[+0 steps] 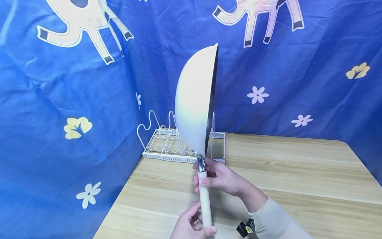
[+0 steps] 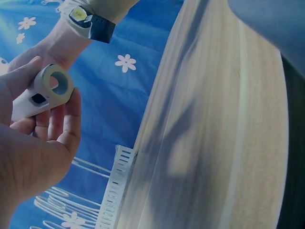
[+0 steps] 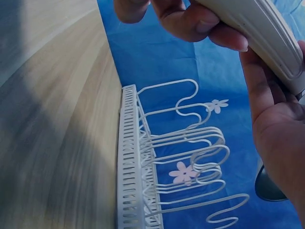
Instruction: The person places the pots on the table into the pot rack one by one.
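Note:
A deep frying pan (image 1: 194, 99), white outside and dark inside, stands on edge with its rim to the right in the head view. Its pale handle (image 1: 204, 199) points down toward the person, joined by a shiny metal neck (image 1: 201, 164). My right hand (image 1: 222, 177) grips the handle just below that neck, thumb across it. Lower down, my left hand (image 1: 192, 222) holds the handle's end between thumb and curled fingers. The left wrist view shows the hollow handle end (image 2: 59, 86) within the left hand (image 2: 43, 152). Behind the pan stands a white wire rack (image 1: 152, 156), partly hidden by it.
The rack's wavy wire dividers (image 3: 209, 138) rise from a slotted base (image 3: 128, 162) on the wooden table (image 1: 283, 166). Blue patterned cloth (image 1: 283, 66) hangs behind and at the left. A black wrist camera (image 1: 246, 228) sits by the right sleeve.

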Tool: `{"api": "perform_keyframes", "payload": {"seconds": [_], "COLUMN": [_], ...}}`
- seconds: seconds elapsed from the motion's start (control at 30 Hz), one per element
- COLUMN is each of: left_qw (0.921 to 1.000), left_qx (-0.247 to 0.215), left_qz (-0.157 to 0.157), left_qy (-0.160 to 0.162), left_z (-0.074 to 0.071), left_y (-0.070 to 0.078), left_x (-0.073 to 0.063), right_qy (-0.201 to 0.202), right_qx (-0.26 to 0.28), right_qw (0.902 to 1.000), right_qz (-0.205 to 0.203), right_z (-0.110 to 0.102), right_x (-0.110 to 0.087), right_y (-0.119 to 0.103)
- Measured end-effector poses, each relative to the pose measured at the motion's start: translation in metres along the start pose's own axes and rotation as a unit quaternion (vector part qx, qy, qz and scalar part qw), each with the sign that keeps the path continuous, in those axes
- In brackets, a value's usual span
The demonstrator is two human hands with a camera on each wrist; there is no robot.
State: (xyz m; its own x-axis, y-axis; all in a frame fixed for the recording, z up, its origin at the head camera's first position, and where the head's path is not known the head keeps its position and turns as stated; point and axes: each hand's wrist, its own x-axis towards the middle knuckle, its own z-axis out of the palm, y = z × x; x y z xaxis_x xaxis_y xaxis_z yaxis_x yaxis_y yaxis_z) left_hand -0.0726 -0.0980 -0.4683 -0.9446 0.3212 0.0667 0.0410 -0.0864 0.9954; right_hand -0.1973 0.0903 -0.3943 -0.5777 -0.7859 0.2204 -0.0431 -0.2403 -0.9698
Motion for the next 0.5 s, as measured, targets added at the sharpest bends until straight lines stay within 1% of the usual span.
{"api": "perform_keyframes", "payload": {"seconds": [0.13, 0.33, 0.5], "left_qw": [0.9999, 0.9993, 0.9978], "left_qx": [0.006, 0.003, 0.026], "left_qz": [-0.003, -0.033, -0.049], "left_qy": [0.009, 0.019, 0.037], "left_z": [-0.001, 0.000, 0.001], "left_y": [-0.002, -0.002, -0.004], "left_x": [-0.001, -0.001, 0.000], "right_qy": [-0.004, -0.011, -0.029], "right_qx": [0.008, 0.038, 0.065], "right_qw": [0.9999, 0.9990, 0.9973], "right_qz": [0.012, 0.023, 0.018], "right_z": [-0.003, -0.009, -0.015], "right_x": [0.002, 0.005, 0.007], "right_y": [0.004, 0.016, 0.027]}}
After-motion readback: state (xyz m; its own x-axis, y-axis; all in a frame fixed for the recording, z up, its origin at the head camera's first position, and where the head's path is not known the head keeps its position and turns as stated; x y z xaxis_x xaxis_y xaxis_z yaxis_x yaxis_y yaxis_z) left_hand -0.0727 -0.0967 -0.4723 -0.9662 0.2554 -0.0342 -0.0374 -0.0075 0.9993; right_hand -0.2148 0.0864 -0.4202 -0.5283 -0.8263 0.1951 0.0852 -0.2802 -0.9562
